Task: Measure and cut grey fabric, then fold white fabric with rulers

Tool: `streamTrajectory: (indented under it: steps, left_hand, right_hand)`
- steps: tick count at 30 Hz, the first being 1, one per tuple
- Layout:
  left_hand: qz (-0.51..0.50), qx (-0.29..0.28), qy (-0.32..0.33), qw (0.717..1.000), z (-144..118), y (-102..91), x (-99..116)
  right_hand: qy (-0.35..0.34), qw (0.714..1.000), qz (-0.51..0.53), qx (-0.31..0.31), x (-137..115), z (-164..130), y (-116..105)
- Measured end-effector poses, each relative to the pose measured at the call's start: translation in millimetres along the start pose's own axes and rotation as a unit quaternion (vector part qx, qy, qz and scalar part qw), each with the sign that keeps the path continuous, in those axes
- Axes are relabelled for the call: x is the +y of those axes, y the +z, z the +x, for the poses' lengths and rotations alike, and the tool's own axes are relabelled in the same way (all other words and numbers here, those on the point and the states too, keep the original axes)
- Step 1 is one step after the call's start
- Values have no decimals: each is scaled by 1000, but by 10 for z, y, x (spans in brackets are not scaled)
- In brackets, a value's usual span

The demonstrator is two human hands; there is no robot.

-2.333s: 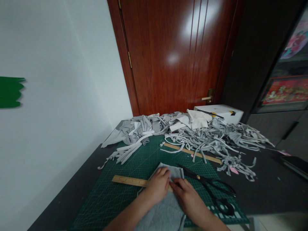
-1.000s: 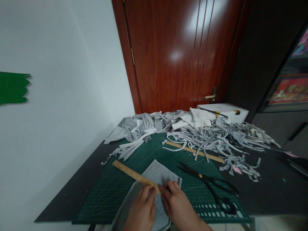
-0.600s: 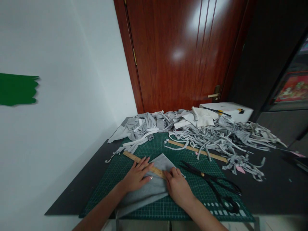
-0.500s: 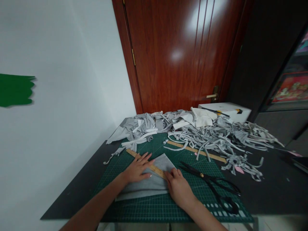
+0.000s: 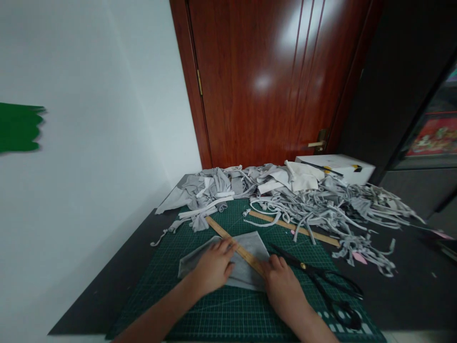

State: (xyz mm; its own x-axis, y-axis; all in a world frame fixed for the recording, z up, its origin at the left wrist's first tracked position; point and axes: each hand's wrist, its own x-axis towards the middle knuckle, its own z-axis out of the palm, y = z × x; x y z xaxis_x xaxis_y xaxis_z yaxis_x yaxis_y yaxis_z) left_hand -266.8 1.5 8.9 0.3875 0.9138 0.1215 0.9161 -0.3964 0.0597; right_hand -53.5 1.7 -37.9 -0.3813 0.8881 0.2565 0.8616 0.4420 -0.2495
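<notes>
A folded piece of grey cloth (image 5: 252,243) lies on the green cutting mat (image 5: 210,309), with a wooden ruler (image 5: 222,230) slanting across it. My left hand (image 5: 213,267) rests on the cloth, fingers bent, fingertips at the ruler's left edge and thumb held apart. At the ruler's near end, my right hand (image 5: 284,287) has its fingers closed around the end, close to the cloth's right edge. Black scissors (image 5: 312,271) lie partly spread on the mat just right of my right hand.
Grey fabric strips and scraps (image 5: 300,202) heap along the back of the dark table (image 5: 89,300). A second wooden ruler (image 5: 296,227) lies in front of them. Behind stand a white box (image 5: 337,166) and a brown door (image 5: 257,95); a white wall (image 5: 107,143) borders the left side.
The ruler has turned steeper and shifted right across the cloth. My left hand's fingers, spread flat before, are now bent. The cloth and my right hand sit further right in view.
</notes>
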Motion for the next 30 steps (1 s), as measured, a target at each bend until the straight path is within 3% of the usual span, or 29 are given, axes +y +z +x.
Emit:
streamTrajectory:
  steps: [3, 5, 9, 13, 18, 24, 27, 30]
  left_hand:
    - [-26, -18, -62, 998, -356, 221, 276]
    - [-19, -7, -69, 997, -555, 339, 380]
    - [-18, 9, -36, 999, -765, 412, 390]
    - [-25, -21, -14, 999, -817, 338, 305]
    - [-41, -37, 62, 997, -728, 239, 124]
    - [-64, -61, 175, 981, -314, 181, -118]
    - [-58, -69, 212, 973, -138, 178, -181]
    - [-34, -58, 196, 978, -132, 170, -138]
  right_hand:
    - [-65, 995, 72, -16, -183, 308, -21]
    - [-77, 992, 99, -28, -320, 525, 24]
    - [-40, 995, 90, -16, -472, 796, 183]
    - [-12, 995, 97, -6, -425, 826, 247]
    - [-39, 990, 138, 3, -301, 662, 168]
    - [-204, 949, 234, -52, -138, 413, 89]
    - [-205, 937, 274, -67, -50, 437, 73]
    - [-212, 933, 282, -76, 20, 510, 63]
